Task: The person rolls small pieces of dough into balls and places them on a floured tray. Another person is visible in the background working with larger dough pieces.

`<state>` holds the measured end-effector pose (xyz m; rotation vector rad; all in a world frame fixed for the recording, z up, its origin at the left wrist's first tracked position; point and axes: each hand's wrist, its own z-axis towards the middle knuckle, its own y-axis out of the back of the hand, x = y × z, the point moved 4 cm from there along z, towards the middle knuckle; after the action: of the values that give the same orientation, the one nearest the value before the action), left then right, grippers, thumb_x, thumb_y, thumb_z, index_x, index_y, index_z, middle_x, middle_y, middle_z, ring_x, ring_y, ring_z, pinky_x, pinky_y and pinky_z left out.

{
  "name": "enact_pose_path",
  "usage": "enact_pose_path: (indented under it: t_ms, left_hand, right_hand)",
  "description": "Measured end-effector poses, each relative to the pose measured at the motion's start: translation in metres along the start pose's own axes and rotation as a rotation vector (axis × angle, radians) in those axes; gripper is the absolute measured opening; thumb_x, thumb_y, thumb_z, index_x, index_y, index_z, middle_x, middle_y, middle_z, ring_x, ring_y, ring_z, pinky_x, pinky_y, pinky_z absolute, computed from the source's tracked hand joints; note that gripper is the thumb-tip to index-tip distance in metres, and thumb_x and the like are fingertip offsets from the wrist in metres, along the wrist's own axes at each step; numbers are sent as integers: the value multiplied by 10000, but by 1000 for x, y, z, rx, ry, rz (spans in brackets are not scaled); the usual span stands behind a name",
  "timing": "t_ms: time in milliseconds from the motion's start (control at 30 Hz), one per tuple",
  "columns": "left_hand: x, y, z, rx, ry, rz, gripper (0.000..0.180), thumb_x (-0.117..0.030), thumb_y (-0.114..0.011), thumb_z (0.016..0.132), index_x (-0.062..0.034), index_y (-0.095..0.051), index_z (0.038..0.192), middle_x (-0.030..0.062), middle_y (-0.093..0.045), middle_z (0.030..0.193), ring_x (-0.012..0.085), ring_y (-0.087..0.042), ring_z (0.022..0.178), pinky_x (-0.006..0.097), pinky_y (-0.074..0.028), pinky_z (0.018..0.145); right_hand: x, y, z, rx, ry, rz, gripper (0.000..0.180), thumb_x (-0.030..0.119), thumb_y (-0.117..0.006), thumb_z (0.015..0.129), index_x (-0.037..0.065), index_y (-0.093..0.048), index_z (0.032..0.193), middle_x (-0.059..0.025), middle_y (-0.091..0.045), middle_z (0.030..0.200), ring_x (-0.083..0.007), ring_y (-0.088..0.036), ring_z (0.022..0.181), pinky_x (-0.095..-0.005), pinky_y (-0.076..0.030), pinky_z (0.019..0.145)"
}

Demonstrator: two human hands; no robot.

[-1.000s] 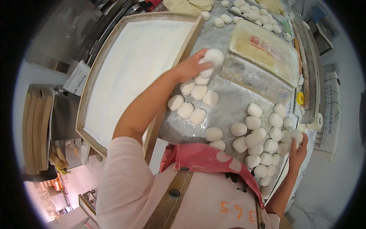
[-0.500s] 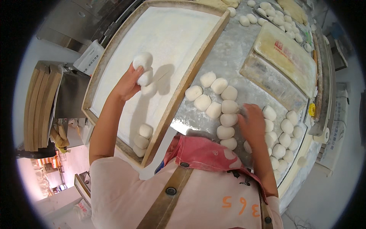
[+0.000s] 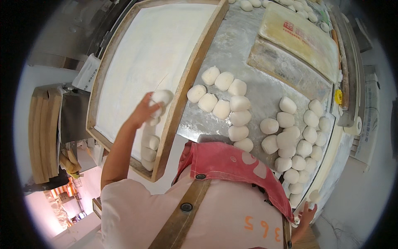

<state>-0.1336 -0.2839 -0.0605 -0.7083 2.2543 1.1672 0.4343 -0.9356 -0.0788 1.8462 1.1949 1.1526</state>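
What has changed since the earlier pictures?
Your left hand carried dough balls from the table over the tray, then toward its near end. Your right hand left the cluster, reached the middle column, now two longer, then withdrew lower right. The lidded box stayed put.

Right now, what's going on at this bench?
A person's left hand holds white dough pieces within a wood-rimmed tray; three more lie by its near right corner. The right hand is at lower right; whether it grips anything is unclear. Other pieces sit grouped on the metal table.
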Motion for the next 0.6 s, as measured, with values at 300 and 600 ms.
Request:
enact_pose_path:
  t_ms: [300, 600]
  left_hand:
    - [-30, -20, -14, -49, -3, 163, 651, -293, -677, 922, -91, -364, 1456, 196, -503, 1317, 317, -532, 1182, 418, -475, 970]
    - [-18, 2, -30, 142, 287, -191, 696, -361, -643, 939, -141, -290, 1498, 126, -438, 1383, 298, -518, 1193, 576, -502, 867]
  right_hand:
    - [87, -15, 23, -164, 388, -291, 599, 368, -666, 918, -5, -502, 1357, -268, -603, 1265, -420, -565, 1186, -435, -438, 999]
    - [117, -25, 41, -248, 536, -282, 645, 364, -639, 932, 44, -400, 1438, -254, -560, 1342, -402, -570, 1200, -437, -452, 993]
